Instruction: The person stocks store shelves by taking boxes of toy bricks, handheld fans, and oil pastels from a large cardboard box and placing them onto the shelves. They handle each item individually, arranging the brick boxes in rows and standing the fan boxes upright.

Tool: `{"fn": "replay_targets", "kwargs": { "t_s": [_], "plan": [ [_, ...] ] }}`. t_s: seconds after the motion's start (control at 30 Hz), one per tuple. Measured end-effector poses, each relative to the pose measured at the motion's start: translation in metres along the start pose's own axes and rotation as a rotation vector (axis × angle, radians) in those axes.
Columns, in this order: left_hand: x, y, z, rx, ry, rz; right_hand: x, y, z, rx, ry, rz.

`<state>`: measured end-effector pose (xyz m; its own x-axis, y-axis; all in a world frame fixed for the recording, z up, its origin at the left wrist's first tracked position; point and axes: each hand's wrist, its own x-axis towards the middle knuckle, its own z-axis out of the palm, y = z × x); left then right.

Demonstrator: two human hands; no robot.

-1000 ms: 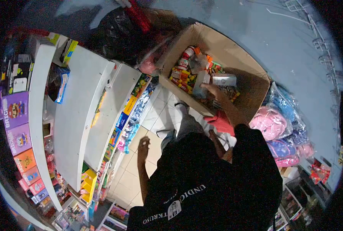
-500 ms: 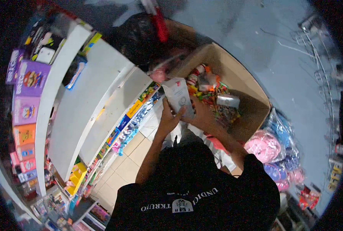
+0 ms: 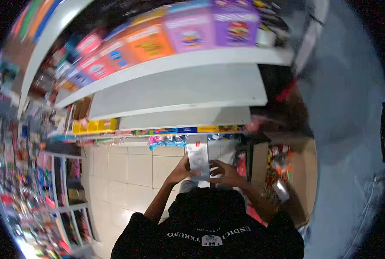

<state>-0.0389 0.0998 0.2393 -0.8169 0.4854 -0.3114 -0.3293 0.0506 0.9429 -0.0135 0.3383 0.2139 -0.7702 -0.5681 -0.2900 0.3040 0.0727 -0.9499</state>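
Observation:
A white box (image 3: 198,156) with a small red mark and a grey printed picture is held upright in front of my body. My left hand (image 3: 180,172) grips its left side, the thumb lying across the lower front. On the opposite side, my right hand (image 3: 227,173) has its curled fingers against the box's lower right edge. Shiny blue and pink packets (image 3: 170,141) hang from the shelf edge just behind the box.
White shelves (image 3: 179,86) stand ahead, with colourful boxes (image 3: 149,41) on the upper one. A large cardboard carton (image 3: 307,172) of mixed packets is at my right. Tiled floor (image 3: 127,168) lies to the left, beside a small rack (image 3: 73,194).
My view and body have turned left, from the carton to face the shelves. Both hands have brought the white box along, away from the carton.

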Motion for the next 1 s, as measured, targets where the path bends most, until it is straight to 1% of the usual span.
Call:
{"fn": "replay_targets", "kwargs": {
  "t_s": [0.03,0.07,0.1,0.17,0.2,0.23,0.3,0.33,0.4,0.43,0.47,0.57,0.6,0.63,0.7,0.73,0.77,0.8,0.83,0.9,0.97,1.0],
  "plan": [
    [-0.015,0.005,-0.009,-0.02,0.0,0.021,0.014,0.002,0.008,-0.006,-0.063,-0.019],
    [-0.028,0.003,-0.022,0.034,0.016,-0.016,0.031,0.012,0.016,-0.017,-0.115,-0.041],
    [-0.044,0.0,-0.032,0.071,0.055,-0.018,0.038,-0.01,0.028,0.078,-0.164,0.011],
    [-0.077,-0.011,-0.05,0.138,0.135,-0.025,0.061,-0.028,0.055,0.041,-0.195,0.037],
    [-0.092,-0.014,-0.055,0.025,0.22,-0.01,0.079,-0.01,0.062,0.056,-0.298,0.045],
    [-0.105,-0.024,-0.061,-0.108,0.269,0.009,0.09,-0.023,0.075,-0.198,-0.298,-0.005],
    [-0.133,-0.05,-0.08,-0.101,0.359,0.135,0.118,-0.023,0.102,-0.168,-0.453,-0.044],
    [-0.15,-0.05,-0.09,-0.1,0.42,0.149,0.13,-0.029,0.122,-0.246,-0.502,-0.118],
    [-0.184,-0.051,-0.102,-0.107,0.544,0.161,0.152,-0.045,0.158,-0.302,-0.586,-0.088],
    [-0.198,-0.054,-0.109,-0.159,0.61,0.2,0.163,-0.05,0.176,-0.327,-0.628,-0.072],
    [-0.21,-0.058,-0.114,-0.209,0.673,0.237,0.176,-0.044,0.19,-0.306,-0.712,-0.117],
    [-0.249,-0.078,-0.132,-0.263,0.871,0.315,0.213,-0.036,0.24,0.056,-0.785,0.187],
    [-0.262,-0.086,-0.139,-0.26,0.927,0.326,0.222,-0.042,0.255,0.138,-0.741,0.424],
    [-0.274,-0.091,-0.146,-0.255,0.978,0.338,0.245,-0.022,0.26,0.38,-0.836,0.587],
    [-0.298,-0.091,-0.159,-0.308,1.055,0.333,0.275,0.01,0.27,0.299,-0.824,0.628],
    [-0.309,-0.094,-0.166,-0.312,1.105,0.338,0.292,0.031,0.272,0.173,-0.775,0.621],
    [-0.317,-0.096,-0.173,-0.315,1.152,0.34,0.304,0.047,0.272,0.108,-0.738,0.63],
    [-0.324,-0.088,-0.179,-0.277,1.207,0.408,0.315,0.061,0.27,0.047,-0.699,0.637],
    [-0.331,-0.083,-0.188,-0.283,1.216,0.398,0.326,0.075,0.266,-0.012,-0.658,0.641],
    [-0.347,-0.074,-0.205,-0.288,1.231,0.37,0.348,0.111,0.252,-0.014,-0.535,0.708],
    [-0.355,-0.05,-0.224,-0.277,1.263,0.364,0.373,0.163,0.224,0.025,-0.403,0.762],
    [-0.357,-0.042,-0.236,-0.266,1.269,0.366,0.371,0.175,0.212,0.007,-0.254,0.707]
  ]
}}
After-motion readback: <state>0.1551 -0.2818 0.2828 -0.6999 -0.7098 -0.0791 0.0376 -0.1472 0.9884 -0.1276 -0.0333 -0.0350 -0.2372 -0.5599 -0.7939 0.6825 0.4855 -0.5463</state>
